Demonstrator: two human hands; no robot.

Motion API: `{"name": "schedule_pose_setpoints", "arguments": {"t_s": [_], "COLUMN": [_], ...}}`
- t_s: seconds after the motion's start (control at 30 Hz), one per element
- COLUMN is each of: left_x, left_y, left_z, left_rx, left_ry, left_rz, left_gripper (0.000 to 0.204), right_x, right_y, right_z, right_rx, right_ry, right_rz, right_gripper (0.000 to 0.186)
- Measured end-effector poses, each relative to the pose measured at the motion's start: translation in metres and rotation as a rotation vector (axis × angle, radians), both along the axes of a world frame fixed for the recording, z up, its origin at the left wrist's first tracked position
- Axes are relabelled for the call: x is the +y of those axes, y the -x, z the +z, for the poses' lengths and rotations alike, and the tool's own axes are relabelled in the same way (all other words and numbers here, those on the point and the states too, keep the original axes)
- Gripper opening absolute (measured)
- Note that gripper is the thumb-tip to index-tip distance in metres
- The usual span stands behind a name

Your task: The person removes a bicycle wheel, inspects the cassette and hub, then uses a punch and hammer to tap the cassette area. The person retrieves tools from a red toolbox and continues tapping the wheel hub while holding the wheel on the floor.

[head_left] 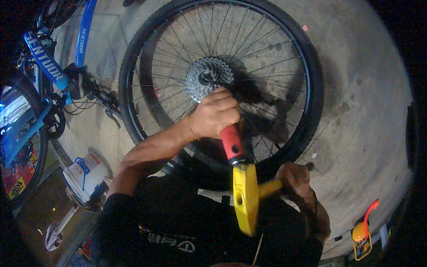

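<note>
A bicycle wheel (pixel 316 73) with a black tyre is in front of me, its silver sprocket cassette (pixel 195 84) facing up. My left hand (pixel 216 113) is wrapped round a red-handled tool (pixel 230 140), the fist over the lower part of the cassette. The tool's far end is mostly hidden by my fingers near the hub. My right hand (pixel 296 180) grips the handle of a yellow hammer (pixel 245 196), slightly blurred. The hammer's head lines up with the near end of the red handle and appears to touch it.
A blue bicycle frame (pixel 46 62) with a wheel and cables stands at the left. Below it is a white bucket (pixel 89 175) with a blue handle. An orange-and-yellow object (pixel 362 236) with a coiled tube lies at the lower right. Concrete floor (pixel 364 111) extends rightward.
</note>
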State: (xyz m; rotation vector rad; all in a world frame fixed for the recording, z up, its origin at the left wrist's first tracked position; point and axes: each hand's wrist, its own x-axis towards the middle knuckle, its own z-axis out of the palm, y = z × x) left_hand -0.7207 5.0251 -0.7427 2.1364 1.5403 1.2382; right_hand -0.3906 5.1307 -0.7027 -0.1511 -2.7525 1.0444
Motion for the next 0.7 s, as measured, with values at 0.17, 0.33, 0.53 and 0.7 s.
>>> {"name": "schedule_pose_setpoints", "arguments": {"t_s": [0.17,0.33,0.53,0.7], "left_x": [0.001,0.000,-0.004,-0.002], "left_y": [-0.001,-0.003,-0.002,-0.005], "left_z": [0.001,0.001,-0.004,-0.001], "left_rx": [0.034,0.029,0.159,0.126], "left_ry": [-0.015,-0.006,0.100,0.026], "left_rz": [0.039,0.058,-0.002,0.084], "left_gripper": [0.025,0.024,0.025,0.025], "right_x": [0.007,0.003,-0.001,0.009], "right_y": [-0.004,-0.007,-0.008,-0.011], "right_z": [0.001,0.004,0.013,0.005], "right_rx": [-0.014,-0.276,-0.208,0.016], "right_ry": [0.455,0.418,0.102,0.399], "right_rz": [0.088,-0.093,-0.139,-0.040], "right_gripper": [0.021,0.016,0.008,0.018]}}
